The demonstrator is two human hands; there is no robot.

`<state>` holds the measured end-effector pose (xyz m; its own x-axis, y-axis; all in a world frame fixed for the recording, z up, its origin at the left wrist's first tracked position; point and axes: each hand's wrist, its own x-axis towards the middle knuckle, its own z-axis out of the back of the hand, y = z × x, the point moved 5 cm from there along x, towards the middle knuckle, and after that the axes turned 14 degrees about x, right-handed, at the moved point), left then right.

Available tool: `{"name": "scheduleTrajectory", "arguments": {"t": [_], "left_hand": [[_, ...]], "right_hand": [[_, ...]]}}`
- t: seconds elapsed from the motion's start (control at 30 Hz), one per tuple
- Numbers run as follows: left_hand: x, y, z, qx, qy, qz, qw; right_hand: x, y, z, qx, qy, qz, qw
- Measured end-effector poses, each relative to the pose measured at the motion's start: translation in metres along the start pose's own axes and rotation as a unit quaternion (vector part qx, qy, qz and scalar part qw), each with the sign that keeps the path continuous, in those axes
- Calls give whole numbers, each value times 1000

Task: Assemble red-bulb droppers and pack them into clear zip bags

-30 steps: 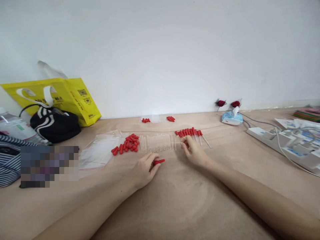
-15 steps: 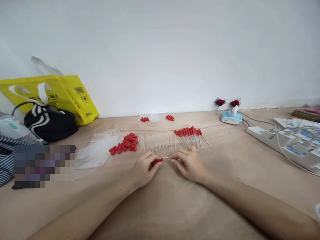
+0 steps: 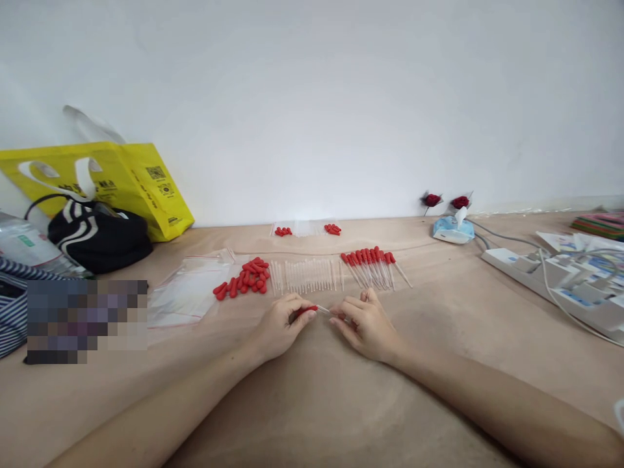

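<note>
Near the middle of the table, my left hand (image 3: 285,325) pinches a red rubber bulb (image 3: 307,311), mostly covered by the fingers. My right hand (image 3: 365,328) grips a thin clear tube (image 3: 324,310), whose visible end meets the bulb's tip. Beyond my left hand lies a pile of red bulbs (image 3: 252,276). A row of clear tubes (image 3: 309,276) lies beyond the gap between my hands. Past my right hand, several tubes with red bulbs on their ends (image 3: 370,258) lie side by side.
Clear plastic bags (image 3: 190,286) lie left of the bulb pile. A small bag with red bulbs (image 3: 302,229) is near the wall. At left stand a yellow bag (image 3: 160,195) and a black pouch (image 3: 102,240). Tissues (image 3: 453,231) and a power strip (image 3: 536,273) are at right.
The red bulb is now more covered by my left fingers, and less of it shows. Less of a double outline shows at the tube between my hands. Both hands stay in nearly the same place.
</note>
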<state>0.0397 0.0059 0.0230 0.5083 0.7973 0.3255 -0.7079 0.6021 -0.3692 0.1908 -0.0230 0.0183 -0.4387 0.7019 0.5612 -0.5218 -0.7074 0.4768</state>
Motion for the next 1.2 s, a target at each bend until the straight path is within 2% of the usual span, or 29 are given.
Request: {"name": "scheduleTrajectory", "arguments": {"t": [0.2, 0.47, 0.7, 1.0, 1.2], "left_hand": [[1, -1, 1, -10, -8, -20, 1000], [-4, -11, 2, 87, -12, -72, 994], [-10, -23, 1, 182, -65, -148, 970], [-11, -26, 2, 186, -66, -166, 966], [-10, -19, 9, 199, -62, -138, 968]], "right_hand": [[-1, 0, -5, 13, 19, 25, 999], [2, 6, 1, -53, 12, 106, 993], [1, 7, 0, -40, 10, 88, 995], [3, 4, -7, -10, 54, 66, 996], [5, -1, 3, -6, 67, 68, 995]]}}
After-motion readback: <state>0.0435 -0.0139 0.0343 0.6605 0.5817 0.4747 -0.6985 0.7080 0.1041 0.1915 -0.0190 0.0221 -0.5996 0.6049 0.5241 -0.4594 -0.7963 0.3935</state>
